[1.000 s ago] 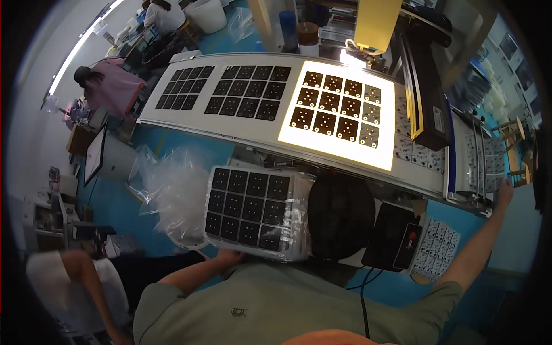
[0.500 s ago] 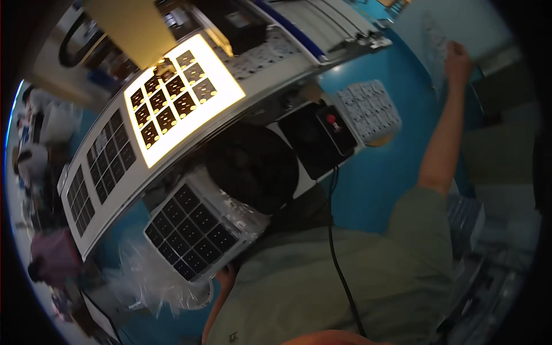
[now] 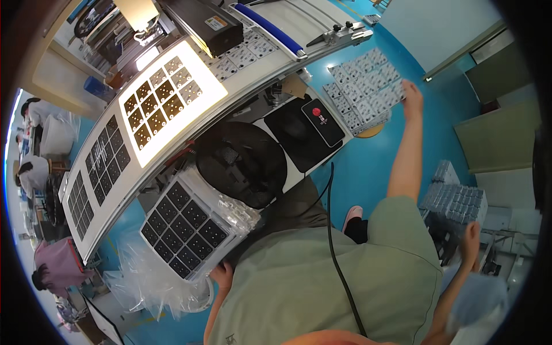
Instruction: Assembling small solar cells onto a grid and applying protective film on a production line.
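My right hand (image 3: 412, 99), at the right, has its fingers closed on the edge of a white circuit board panel (image 3: 368, 72) dotted with small dark parts. That panel is tilted over a stack of similar white panels (image 3: 351, 112), set on a round wooden-coloured stool (image 3: 371, 131). My left hand (image 3: 221, 275) is low at the left, fingers apart, beside the lower corner of a stack of panels with black squares (image 3: 185, 230). Whether it touches that stack I cannot tell.
Under bright light, a panel of dark squares (image 3: 164, 98) lies on the long white conveyor (image 3: 115, 192). A black round object (image 3: 241, 164) and black mat (image 3: 296, 135) are nearby. Clear plastic bags (image 3: 155, 282) are lower left. Another person's hand (image 3: 470, 244) is near stacked panels (image 3: 454, 201).
My right hand has swung left from the far right, bringing the white circuit board panel over the stack. Another person's arm has come in at lower right. My left hand has barely moved.
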`<state>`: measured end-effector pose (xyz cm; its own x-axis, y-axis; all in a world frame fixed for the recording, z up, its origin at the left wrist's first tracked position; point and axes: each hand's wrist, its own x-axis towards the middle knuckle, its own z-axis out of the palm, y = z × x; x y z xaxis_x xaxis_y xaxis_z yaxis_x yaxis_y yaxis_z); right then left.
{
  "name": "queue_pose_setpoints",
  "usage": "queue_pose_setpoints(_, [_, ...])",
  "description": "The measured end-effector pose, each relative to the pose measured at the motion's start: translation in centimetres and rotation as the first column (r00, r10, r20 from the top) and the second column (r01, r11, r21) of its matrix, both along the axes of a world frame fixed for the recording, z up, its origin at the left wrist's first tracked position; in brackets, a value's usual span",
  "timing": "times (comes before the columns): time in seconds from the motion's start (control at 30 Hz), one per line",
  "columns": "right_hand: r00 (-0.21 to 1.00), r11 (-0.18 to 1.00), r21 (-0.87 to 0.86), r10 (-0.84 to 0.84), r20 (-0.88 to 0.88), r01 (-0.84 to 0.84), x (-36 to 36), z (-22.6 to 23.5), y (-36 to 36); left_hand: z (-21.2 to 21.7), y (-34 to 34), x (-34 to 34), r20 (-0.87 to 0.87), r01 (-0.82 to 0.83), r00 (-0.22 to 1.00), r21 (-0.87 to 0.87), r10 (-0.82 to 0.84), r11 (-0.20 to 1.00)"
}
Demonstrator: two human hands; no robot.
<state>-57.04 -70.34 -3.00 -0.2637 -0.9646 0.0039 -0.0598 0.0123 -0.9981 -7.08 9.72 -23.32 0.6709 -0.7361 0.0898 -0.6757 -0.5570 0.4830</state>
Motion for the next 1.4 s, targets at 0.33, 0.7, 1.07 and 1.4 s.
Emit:
queue_pose_setpoints(0.33, [0.873,0.98,0.149,-0.043,-0.485,0.132,-0.2,-11.5,-2.0,0.7,-0.2,0.2,0.088,0.017,0.996,0.025,-0.019,1.0])
queue_pose_setpoints(0.7, [0.685,0.974,0.097,-0.072,-0.725,0.205,-2.2,-14.1,-3.5,-0.1,0.3,0.9,-0.021,0.013,1.0,0.119,-0.011,0.993])
queue_pose_setpoints(1.07, [0.256,0.943,0.028,-0.061,-0.965,0.331,4.9,-9.8,-0.8,-2.3,2.1,1.2,-0.007,-0.005,1.0,0.127,0.006,0.992])
queue_pose_setpoints(1.4, [0.23,0.868,0.187,0.319,-0.919,-0.46,20.8,-11.0,-1.9,-3.3,2.7,1.4,-0.049,-0.019,0.998,0.172,0.027,0.985])
